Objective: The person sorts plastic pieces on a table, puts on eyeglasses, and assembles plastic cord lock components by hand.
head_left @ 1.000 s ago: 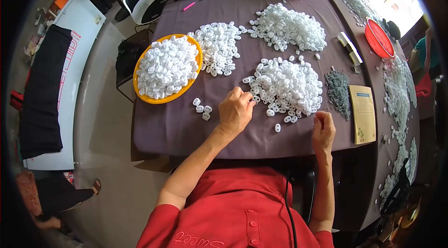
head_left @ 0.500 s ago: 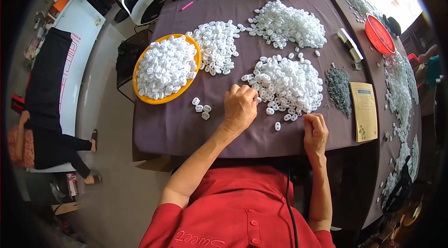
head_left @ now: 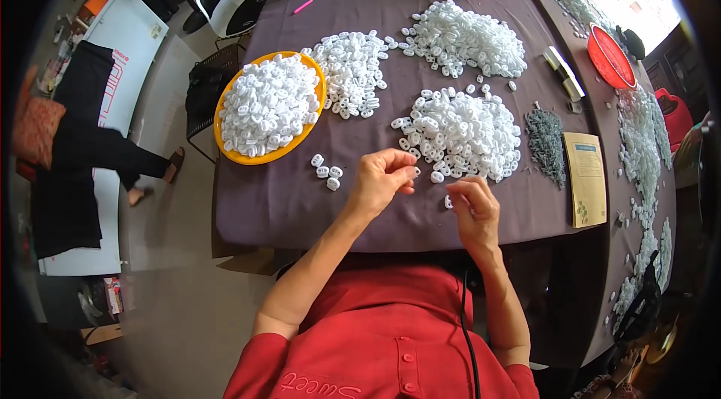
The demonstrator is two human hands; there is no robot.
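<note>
My left hand (head_left: pixel 381 181) is closed in a pinch on a small white oval plastic piece with two holes, just in front of the nearest heap of such pieces (head_left: pixel 466 136). To its right, my right hand (head_left: pixel 478 213) is closed, thumb and fingertips together; what they hold, if anything, is too small to make out. One white piece (head_left: pixel 448 202) shows right beside its fingertips. A few finished-looking white pieces (head_left: pixel 323 172) lie in a small group left of my left hand. Further left, a yellow basket (head_left: pixel 321 98) is heaped with the same white pieces.
More white heaps (head_left: pixel 466 38) lie further back on the brown tablecloth (head_left: pixel 300 219). At right are a pile of small dark grey parts (head_left: pixel 546 140) and a tan booklet (head_left: pixel 585 179). Red baskets (head_left: pixel 610 57) stand farther off. A person (head_left: pixel 98 140) walks at the left.
My right hand has moved left from the heap's front edge, closer to my left hand. My left hand has drawn slightly back from the heap. The person at left has moved.
</note>
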